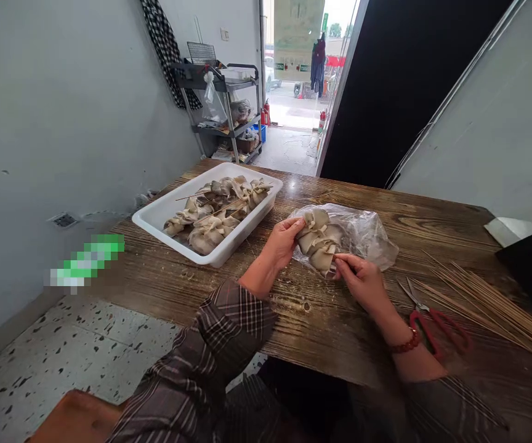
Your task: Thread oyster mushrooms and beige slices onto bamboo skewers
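Observation:
Between my two hands is a skewer of oyster mushrooms, its grey-beige caps bunched closely together. My left hand pinches its upper left end. At the lower right end, the fingers of my right hand are closed on it; most of the stick is hidden by the caps. Just behind and beneath the mushrooms lies a clear plastic bag, crumpled on the table. To the left, a white plastic tray holds several more mushroom skewers with thin sticks showing.
On the wooden table, red-handled scissors lie right of my right hand. Beyond them spreads a bundle of bamboo sticks. A black box stands at the right edge. Behind the table are a shelf cart and a glass door.

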Tool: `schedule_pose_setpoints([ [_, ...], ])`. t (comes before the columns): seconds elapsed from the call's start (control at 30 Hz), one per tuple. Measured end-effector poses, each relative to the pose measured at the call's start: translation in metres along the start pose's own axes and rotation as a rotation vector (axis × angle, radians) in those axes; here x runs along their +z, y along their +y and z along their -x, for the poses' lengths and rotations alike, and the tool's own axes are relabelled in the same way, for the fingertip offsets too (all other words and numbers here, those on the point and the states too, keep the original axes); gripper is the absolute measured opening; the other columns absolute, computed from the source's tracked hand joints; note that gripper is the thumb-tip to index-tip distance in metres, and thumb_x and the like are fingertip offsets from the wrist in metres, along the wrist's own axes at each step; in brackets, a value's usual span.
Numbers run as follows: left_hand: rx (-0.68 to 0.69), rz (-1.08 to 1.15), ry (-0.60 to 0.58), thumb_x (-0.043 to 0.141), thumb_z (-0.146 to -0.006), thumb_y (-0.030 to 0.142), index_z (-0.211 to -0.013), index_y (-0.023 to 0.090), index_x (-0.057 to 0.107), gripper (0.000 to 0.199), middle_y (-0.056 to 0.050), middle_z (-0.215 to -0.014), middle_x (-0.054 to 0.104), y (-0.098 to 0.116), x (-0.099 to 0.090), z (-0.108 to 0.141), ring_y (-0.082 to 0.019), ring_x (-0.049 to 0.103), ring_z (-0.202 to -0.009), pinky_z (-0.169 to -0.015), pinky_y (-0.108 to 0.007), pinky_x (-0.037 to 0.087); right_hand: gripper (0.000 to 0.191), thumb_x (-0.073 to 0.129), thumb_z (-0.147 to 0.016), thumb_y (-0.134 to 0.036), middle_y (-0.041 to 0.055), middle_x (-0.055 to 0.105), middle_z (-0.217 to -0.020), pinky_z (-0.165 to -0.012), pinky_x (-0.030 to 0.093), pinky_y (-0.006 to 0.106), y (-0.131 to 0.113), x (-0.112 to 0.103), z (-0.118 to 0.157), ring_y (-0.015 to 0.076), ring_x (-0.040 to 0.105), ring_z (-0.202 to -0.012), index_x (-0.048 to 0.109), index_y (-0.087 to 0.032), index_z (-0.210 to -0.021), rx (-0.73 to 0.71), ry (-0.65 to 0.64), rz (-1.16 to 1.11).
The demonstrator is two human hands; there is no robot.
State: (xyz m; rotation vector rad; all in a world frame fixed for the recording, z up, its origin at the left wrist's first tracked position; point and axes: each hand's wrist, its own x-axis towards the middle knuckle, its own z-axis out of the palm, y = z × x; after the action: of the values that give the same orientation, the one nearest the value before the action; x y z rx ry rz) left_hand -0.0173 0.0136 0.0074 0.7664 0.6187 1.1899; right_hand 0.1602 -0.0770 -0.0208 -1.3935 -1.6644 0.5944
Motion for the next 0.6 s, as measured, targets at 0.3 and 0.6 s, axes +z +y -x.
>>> schedule_pose_setpoints([
  [0.3, 0.007, -0.037, 0.041, 0.088, -0.053, 0.032, -0.071, 0.013, 0.070, 0.032, 0.001, -0.067, 0.065, -0.003, -0.001, -0.003, -0.009, 0.054, -0.062, -0.061, -0.021, 0.042, 0.033, 0.052, -0.090, -0.038, 0.0005, 0.066, -0.062, -0.053, 0.042, 0.026, 0.003, -0.003, -0.001, 0.0135, 0.055, -0.051, 0.074, -0.016, -0.100, 0.089, -0.031, -0.058],
  [0.6, 0.092, -0.127, 0.041, 0.086, -0.056, 0.035, -0.073, 0.014, 0.071, 0.031, 0.001, -0.070, 0.066, -0.003, -0.001, -0.004, -0.009, 0.053, -0.065, -0.065, -0.020, 0.041, 0.028, 0.054, -0.090, -0.034, 0.0035, 0.072, -0.068, -0.063, 0.050, 0.030, 0.004, -0.004, -0.001, 0.0185, 0.066, -0.065, 0.076, -0.018, -0.096, 0.002, 0.064, -0.013],
])
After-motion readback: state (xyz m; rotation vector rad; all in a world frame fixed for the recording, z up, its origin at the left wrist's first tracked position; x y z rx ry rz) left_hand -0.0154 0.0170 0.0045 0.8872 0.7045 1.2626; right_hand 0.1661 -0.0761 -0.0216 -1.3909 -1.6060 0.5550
